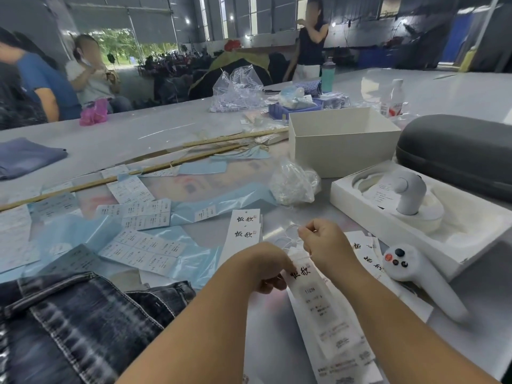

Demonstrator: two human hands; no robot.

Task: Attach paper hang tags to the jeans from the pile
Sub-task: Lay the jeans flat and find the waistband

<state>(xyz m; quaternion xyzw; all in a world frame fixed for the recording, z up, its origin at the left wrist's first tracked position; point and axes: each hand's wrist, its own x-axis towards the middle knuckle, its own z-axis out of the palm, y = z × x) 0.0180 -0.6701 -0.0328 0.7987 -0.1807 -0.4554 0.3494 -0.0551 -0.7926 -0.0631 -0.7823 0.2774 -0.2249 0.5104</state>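
Jeans (77, 322) lay untagged, well left of the left hand (266, 268), which pinched a hang tag (321, 309) at its top; just beyond, the right hand (325, 243) pinched a thin string (291, 239). Threading looked unfinished; attaching remained.

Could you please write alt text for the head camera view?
A person's left hand holds the top of a long white paper tag while the right hand pinches a thin white string above it. Dark jeans lie at lower left, on a table littered with label sheets.
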